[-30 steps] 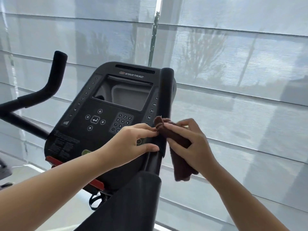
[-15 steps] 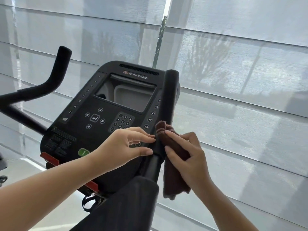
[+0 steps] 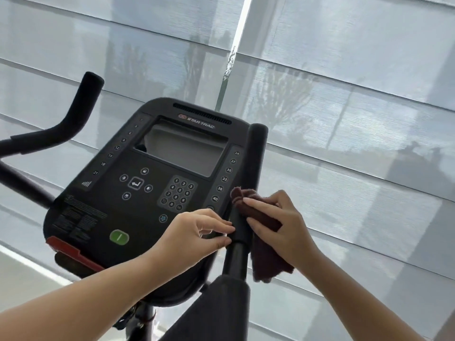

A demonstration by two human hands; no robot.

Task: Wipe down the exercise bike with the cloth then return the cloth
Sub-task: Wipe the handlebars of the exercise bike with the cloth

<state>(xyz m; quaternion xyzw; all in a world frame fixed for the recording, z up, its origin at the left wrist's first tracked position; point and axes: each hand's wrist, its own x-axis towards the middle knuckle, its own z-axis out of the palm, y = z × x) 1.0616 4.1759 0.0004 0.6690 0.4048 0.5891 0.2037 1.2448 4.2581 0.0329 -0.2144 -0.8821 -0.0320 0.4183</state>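
Note:
The exercise bike's black console [image 3: 172, 153] fills the middle, with its right handlebar [image 3: 257, 153] rising beside it. A dark maroon cloth [image 3: 269, 263] is draped against the right side of that bar. My right hand [image 3: 283, 227] grips the cloth and presses it to the bar, its fingers laid over the folded top. My left hand [image 3: 194, 233] reaches in from the left, and its loosely bent fingertips and thumb touch the bar's left side just below the cloth's top. The back of the bar is hidden.
The left handlebar [image 3: 81, 104] curves up at the far left. A dark padded part of the bike [image 3: 221, 308] sits at the bottom centre. Pale window blinds [image 3: 344, 119] fill the background close behind the console.
My left fingertips have slid down the bar, away from the cloth's top. My right hand keeps the cloth against the bar. The bike sits lower in the view.

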